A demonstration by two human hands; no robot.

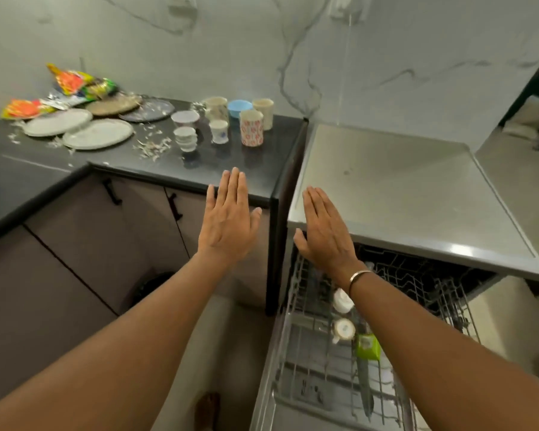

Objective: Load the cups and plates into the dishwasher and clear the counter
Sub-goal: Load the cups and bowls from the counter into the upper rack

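Note:
Several cups [251, 127] and small bowls [185, 119] stand on the black counter [199, 169], with several plates [97, 134] to their left. The dishwasher [402, 197] stands to the right with its wire rack [318, 362] pulled out; two white cups [343, 329] lie in it. My left hand [229, 222] hovers flat, fingers straight, in front of the counter's near edge. My right hand [325, 231] is held flat over the dishwasher's front left corner, above the rack. Both hands hold nothing.
Colourful snack wrappers [72, 84] and white scraps [153, 147] litter the counter. A green packet [367, 346] lies in the rack. Brown cabinet doors [91, 237] run below the counter. A marble wall stands behind; an open floor area lies at the far right.

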